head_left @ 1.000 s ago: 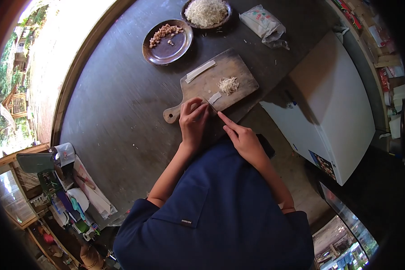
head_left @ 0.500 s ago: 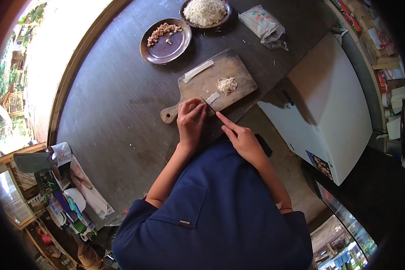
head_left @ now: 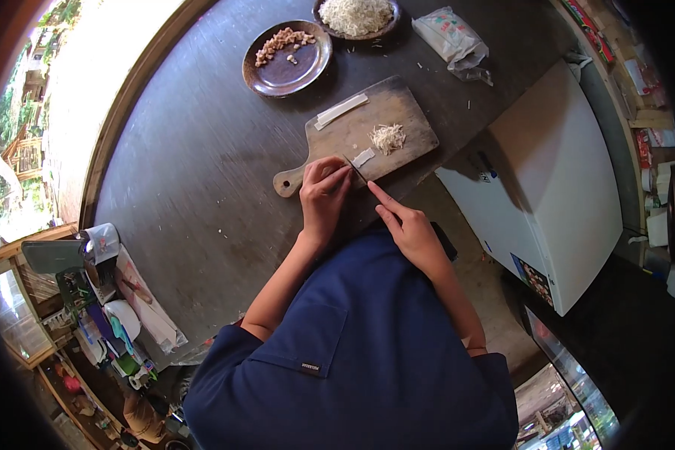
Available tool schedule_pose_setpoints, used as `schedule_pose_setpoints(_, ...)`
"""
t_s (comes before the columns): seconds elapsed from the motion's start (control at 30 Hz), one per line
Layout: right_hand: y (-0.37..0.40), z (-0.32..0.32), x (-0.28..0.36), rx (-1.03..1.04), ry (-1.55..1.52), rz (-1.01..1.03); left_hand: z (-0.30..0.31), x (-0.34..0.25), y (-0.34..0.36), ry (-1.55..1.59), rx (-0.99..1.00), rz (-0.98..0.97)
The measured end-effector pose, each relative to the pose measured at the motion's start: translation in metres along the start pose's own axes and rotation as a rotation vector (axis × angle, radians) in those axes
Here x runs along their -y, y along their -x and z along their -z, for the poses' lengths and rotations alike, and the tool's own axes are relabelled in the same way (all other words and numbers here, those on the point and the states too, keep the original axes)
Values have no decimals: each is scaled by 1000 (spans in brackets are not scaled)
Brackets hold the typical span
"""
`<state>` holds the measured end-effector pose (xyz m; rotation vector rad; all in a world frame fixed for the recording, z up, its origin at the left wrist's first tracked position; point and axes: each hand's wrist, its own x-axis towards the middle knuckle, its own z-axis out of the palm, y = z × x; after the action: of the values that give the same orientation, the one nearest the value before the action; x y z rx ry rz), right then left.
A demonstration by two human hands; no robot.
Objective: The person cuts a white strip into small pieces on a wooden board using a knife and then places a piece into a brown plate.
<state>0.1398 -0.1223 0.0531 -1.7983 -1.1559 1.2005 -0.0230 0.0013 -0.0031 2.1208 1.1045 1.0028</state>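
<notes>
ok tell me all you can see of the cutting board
The cutting board looks like worn brown wood, roughly rectangular, with a short holed handle. It lies flat and slantwise on the dark table. Pale strips, a shredded heap and a small pale piece lie on it. The left grip and a thin dark blade overlap its near edge; contact is unclear.

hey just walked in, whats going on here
A person is working at a wooden cutting board with a thin knife in the right hand. The left hand is bunched beside the knife; what it may grip is hidden. On the board lie a pile of pale shreds, a flat pale piece near the knife and longer pale strips. Farther off stand a plate of chopped brown bits and a heaped dish of similar shreds.
</notes>
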Motion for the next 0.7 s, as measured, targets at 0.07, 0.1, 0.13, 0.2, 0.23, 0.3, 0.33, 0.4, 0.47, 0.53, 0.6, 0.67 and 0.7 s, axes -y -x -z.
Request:
schedule_pose_setpoints(0.07,-2,-2,1,11,3,-39,0,-1,-1,45,10,17)
schedule_pose_setpoints(0.1,-6,-7,-3,12,1,-40,2,0,-1,43,11,18)
schedule_pose_setpoints(0.13,-12,-13,-11,-49,-7,79,2,1,-1,30,16,8)
schedule_pose_setpoints(0.2,-16,-13,-18,-102,-3,210,0,0,-2,19,4,0)
schedule_pose_setpoints(0.23,-17,-11,-15,-82,-44,115,1,0,-3,34,20,2)
schedule_pose_setpoints(0.3,-16,-7,-8,-36,-81,29,6,4,-4,33,20,19)
schedule_pose_setpoints(0.33,-12,-3,-4,-38,-102,-18,6,6,-4,109,37,80)
schedule_pose_setpoints(0.4,-2,5,-1,-40,-114,-70,5,11,-2,193,50,144)
schedule_pose_setpoints(0.47,5,13,-1,54,-140,-92,3,15,-2,622,6,424)
schedule_pose_setpoints(0.53,5,15,-4,109,-137,-112,10,16,-8,643,22,454)
schedule_pose_setpoints(0.6,4,19,-7,161,-136,-131,12,17,-15,608,-98,381)
schedule_pose_setpoints(0.67,-4,25,-9,193,-218,-166,15,18,-28,616,-122,366)
schedule_pose_setpoints(0.7,-8,28,-9,146,-259,-194,18,18,-37,459,-106,295)
